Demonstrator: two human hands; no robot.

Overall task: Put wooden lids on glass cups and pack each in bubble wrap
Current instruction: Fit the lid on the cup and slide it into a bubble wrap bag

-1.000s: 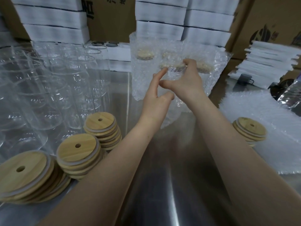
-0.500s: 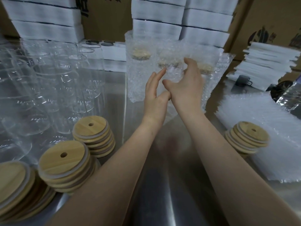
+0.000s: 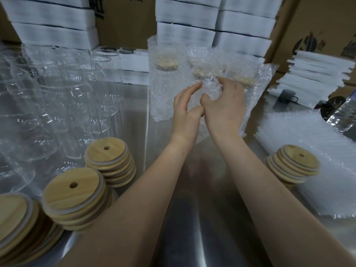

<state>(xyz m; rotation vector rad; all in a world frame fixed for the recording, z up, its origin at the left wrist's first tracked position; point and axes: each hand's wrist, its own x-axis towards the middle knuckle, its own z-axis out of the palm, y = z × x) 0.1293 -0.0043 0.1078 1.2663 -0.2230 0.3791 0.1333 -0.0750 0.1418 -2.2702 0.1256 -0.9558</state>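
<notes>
At the near left corner of the steel worktop (image 3: 192, 218) three stacks of wooden lids (image 3: 73, 191) wait unused. A fourth, smaller lid stack (image 3: 294, 164) sits on the pile of bubble wrap sheets (image 3: 317, 189) along the right edge. Left of centre stands a crowd of bare glass cups (image 3: 57, 105), none lidded, so most of the job looks to be ahead. Past the middle, the right hand (image 3: 225, 110) has a closed grip, its fingers and thumb curled into the film of a bubble-wrapped cup (image 3: 211, 89) standing on the worktop. The left hand (image 3: 185, 114) keeps no grip: its fingers are straight, with the fingertips just at the wrap. I judge this to be the last tucking of that parcel. Beside it, toward the far edge, stand at least two finished wrapped cups (image 3: 165, 81), with lids faintly visible inside. Behind them rise white foam stacks (image 3: 192, 18) and cardboard boxes (image 3: 125, 16)
</notes>
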